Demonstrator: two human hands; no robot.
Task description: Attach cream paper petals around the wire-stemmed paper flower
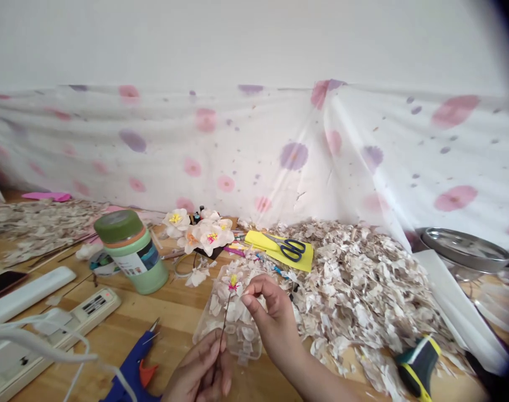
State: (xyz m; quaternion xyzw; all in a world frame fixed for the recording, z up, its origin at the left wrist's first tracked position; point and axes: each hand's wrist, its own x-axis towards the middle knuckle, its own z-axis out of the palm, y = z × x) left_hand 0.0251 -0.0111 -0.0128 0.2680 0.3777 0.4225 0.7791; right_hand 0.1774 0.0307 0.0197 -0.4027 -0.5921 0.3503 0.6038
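Note:
My left hand [203, 365] pinches a thin brown stem [225, 318] low down, holding it upright. At the stem's top sits a small artificial flower centre [233, 282], yellow above and pink below. Just right of it is my right hand [275, 318], thumb and forefinger closed together; what lies between them, if anything, I cannot make out against the pale petals. Beneath both hands is a clear plastic box [254, 353] with loose whitish petals. A blue hot glue gun [131, 363] with an orange trigger lies left of my left hand.
Finished white flowers [210, 237] stand behind the box, beside a green jar [133, 251]. Dark-handled scissors [294, 249] rest on yellow paper [305, 259]. A large petal heap [363, 285] spreads to the right, near a yellow-black tool [419, 365]. A corded power strip [91, 312] lies left.

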